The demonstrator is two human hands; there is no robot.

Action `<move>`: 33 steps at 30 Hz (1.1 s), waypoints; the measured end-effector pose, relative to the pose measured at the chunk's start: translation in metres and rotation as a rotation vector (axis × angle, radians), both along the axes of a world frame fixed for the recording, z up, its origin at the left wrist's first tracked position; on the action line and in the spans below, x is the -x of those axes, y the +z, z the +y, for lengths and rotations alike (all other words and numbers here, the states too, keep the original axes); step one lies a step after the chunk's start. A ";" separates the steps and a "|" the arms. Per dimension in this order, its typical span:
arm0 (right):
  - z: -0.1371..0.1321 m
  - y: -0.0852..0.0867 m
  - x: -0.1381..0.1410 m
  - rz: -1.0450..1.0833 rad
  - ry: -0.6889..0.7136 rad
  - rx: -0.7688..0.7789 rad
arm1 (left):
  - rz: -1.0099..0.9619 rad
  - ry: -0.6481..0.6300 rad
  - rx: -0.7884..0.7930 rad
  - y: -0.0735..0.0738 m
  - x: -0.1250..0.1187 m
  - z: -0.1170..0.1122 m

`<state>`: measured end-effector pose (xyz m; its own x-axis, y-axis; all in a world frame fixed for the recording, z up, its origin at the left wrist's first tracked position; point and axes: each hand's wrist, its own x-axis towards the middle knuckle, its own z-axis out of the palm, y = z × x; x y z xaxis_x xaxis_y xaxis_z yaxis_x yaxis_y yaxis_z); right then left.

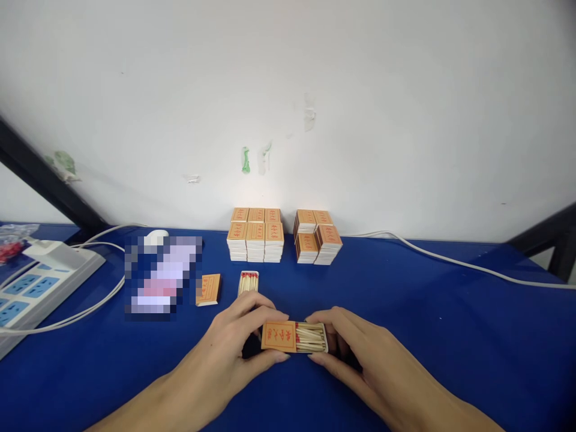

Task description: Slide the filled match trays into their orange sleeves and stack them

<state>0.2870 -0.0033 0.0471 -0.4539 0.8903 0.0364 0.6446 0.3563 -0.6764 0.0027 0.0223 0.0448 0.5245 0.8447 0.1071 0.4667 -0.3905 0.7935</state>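
Note:
Between my hands is a matchbox (279, 336) with an orange sleeve and red characters, its tray slid partly out to the right. Red-tipped matches (311, 337) fill the exposed tray. My left hand (243, 336) pinches the sleeve between thumb and fingers at its long edges. My right hand (351, 348) grips the tray's right end in the same way; some of its fingers are hidden behind. Just beyond my left hand lies a separate open tray of matches (249, 282), its near end covered by my fingers. Left of that, an orange matchbox sleeve (209, 289) rests on the blue table.
Two stacks of matchboxes, a left stack (255, 237) and a right stack (317, 237), stand near the white wall. At left are a blurred-out phone-like object (166, 276), a power strip (27, 294) and cables. Another white cable (450, 261) runs along the back right.

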 end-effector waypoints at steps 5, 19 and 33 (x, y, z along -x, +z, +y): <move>0.000 0.002 0.001 0.038 -0.014 0.071 | -0.033 -0.018 0.032 0.003 -0.001 0.001; -0.009 0.016 0.004 0.266 0.060 0.127 | -0.236 -0.088 0.109 0.002 -0.001 -0.002; -0.015 0.030 0.004 0.139 0.226 0.310 | -0.492 -0.198 0.684 0.012 -0.006 -0.006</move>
<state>0.2829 -0.0183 0.0768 -0.6491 0.7472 -0.1429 0.4681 0.2441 -0.8493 0.0088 0.0162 0.0571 0.6962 0.7045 -0.1380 -0.0174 0.2087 0.9778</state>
